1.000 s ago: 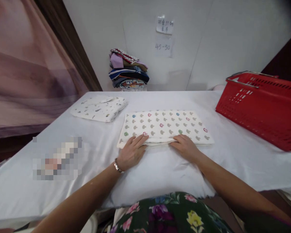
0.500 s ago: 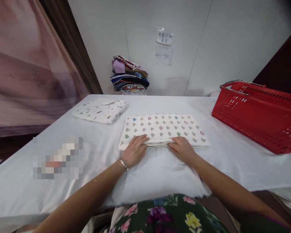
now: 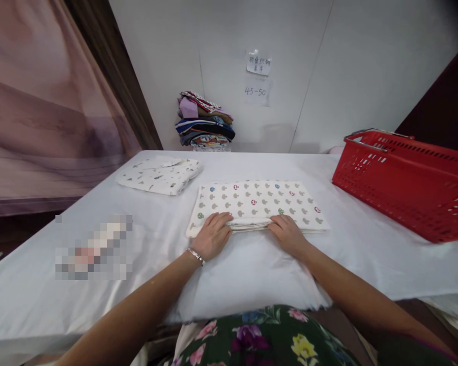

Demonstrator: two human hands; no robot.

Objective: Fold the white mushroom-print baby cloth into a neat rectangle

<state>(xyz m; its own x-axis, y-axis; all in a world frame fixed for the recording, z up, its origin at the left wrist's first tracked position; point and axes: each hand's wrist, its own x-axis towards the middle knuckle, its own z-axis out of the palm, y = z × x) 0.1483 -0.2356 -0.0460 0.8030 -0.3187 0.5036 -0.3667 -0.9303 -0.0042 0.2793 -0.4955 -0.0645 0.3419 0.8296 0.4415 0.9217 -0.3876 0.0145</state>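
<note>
A folded cream cloth with a mushroom print [image 3: 257,198] lies flat on the white-covered table [image 3: 366,254] straight in front of me. My left hand [image 3: 212,235] rests on the cloth's near edge towards its left, fingers curled over the top layers. My right hand [image 3: 288,234] grips the same near edge a little right of the middle, fingers together on top and the thumb hidden. A bracelet sits on my left wrist.
A second folded printed cloth [image 3: 158,175] lies at the back left. A stack of folded clothes [image 3: 205,122] stands against the wall. A red plastic basket [image 3: 404,183] sits at the right. Paper notes [image 3: 258,63] hang on the wall. A blurred patch [image 3: 93,247] lies at left.
The view has tilted down slightly. Both hands stay on the cloth's near edge, hardly moved.
</note>
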